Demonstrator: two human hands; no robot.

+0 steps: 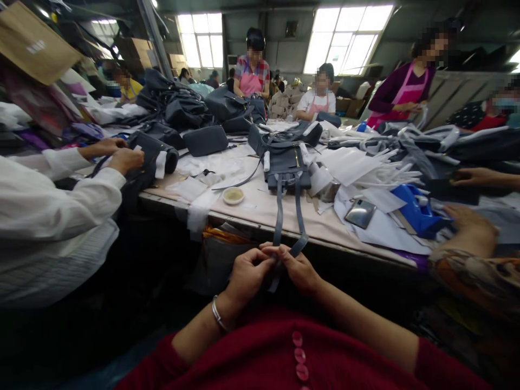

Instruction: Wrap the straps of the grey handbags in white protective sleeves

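Note:
A dark blue handbag [280, 165] lies on the table with its two long straps [279, 208] stretched over the front edge toward me. My left hand [251, 271] and my right hand [298, 268] meet just off that edge, fingers closed at the near end of the straps. The left hand pinches the strap end between thumb and fingers. Beside it, the right hand grips the strap where it folds over. A small whitish piece hangs below the fingers; its kind is unclear. The fingertips partly cover what they hold.
A small dish [233, 196] sits near the table edge. To the right lie a phone [360, 213], a blue tape dispenser [420, 211] and white paper strips [365, 162]. Co-workers' hands work at a bag [152, 154] on the left and beside the dispenser.

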